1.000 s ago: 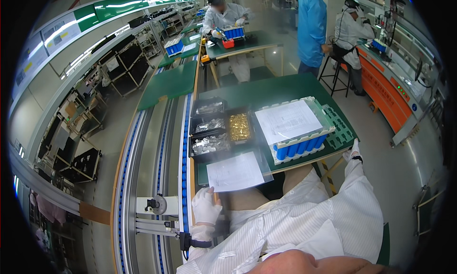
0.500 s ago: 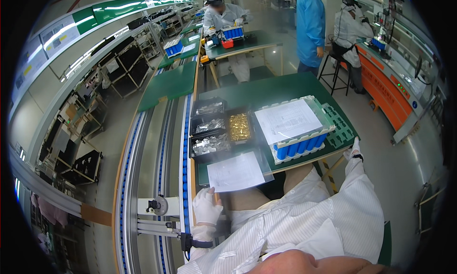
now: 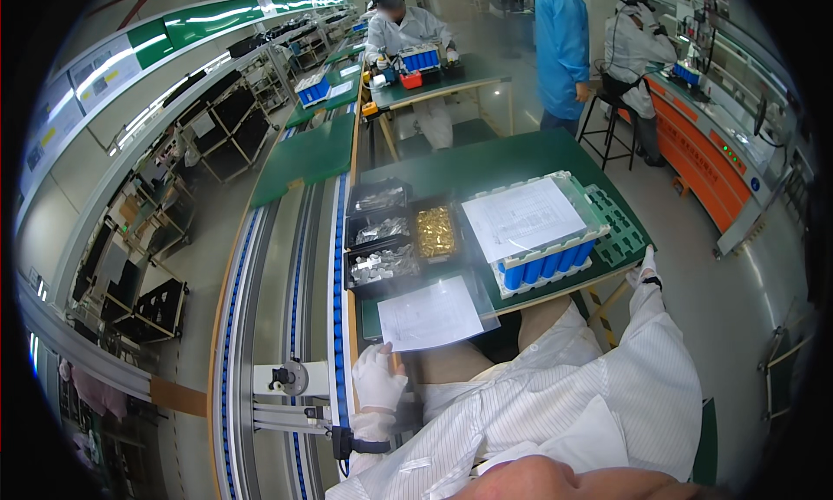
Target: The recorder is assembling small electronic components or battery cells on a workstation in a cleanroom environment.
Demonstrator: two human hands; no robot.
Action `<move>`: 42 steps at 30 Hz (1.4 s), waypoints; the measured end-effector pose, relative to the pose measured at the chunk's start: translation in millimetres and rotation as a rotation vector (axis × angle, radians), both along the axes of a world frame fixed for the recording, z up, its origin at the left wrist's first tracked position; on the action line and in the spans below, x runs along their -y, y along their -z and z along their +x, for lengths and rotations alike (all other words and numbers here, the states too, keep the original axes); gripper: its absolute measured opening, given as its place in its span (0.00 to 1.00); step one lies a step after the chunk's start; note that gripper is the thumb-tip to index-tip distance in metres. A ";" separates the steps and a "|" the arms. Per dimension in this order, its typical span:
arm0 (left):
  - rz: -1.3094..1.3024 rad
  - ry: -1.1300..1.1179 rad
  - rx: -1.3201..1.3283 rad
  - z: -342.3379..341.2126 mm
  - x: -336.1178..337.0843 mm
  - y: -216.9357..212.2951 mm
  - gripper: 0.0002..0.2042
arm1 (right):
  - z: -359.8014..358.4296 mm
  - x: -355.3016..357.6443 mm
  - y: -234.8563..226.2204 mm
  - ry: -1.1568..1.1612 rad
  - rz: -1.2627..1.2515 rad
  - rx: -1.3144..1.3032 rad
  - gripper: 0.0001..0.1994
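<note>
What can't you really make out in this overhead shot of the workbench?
Head view:
- Right hand: at the green table's right edge, fingers mostly hidden behind it.
- Left hand: gloved; whatever it touches lies underneath.
- Black trays: metal parts too small to identify.
- Blue cells: tops covered by a paper sheet.

Gloved hands (image 3: 378, 377) grip the green table's (image 3: 521, 157) edges.

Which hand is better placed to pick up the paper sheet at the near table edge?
Left, probably. The left hand sits just below the paper sheet, while the right hand grips the table's right edge, farther off.
</note>
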State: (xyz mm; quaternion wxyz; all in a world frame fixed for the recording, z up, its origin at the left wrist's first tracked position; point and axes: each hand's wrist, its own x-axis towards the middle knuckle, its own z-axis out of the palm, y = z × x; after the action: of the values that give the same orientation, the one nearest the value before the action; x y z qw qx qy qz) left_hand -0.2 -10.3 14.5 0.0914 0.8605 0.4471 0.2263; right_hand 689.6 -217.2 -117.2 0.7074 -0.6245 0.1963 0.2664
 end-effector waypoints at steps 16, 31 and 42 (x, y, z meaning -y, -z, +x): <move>0.030 0.052 0.018 -1.5 -7.5 6.0 0.26 | -30.3 -24.4 -29.7 0.072 0.058 0.019 0.52; -0.001 0.047 -0.046 6.2 -3.0 -5.8 0.26 | 2.6 -7.3 1.8 0.214 0.095 0.079 0.40; -0.063 0.033 -0.023 4.5 -5.4 -2.3 0.27 | -21.9 -20.7 -22.6 0.306 0.191 0.048 0.34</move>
State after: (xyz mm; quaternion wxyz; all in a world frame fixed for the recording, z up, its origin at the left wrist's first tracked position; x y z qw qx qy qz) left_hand 4.3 -4.9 16.8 0.1171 0.8670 0.4407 0.2007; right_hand 667.8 -196.6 -94.7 0.8003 -0.5235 0.2460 0.1579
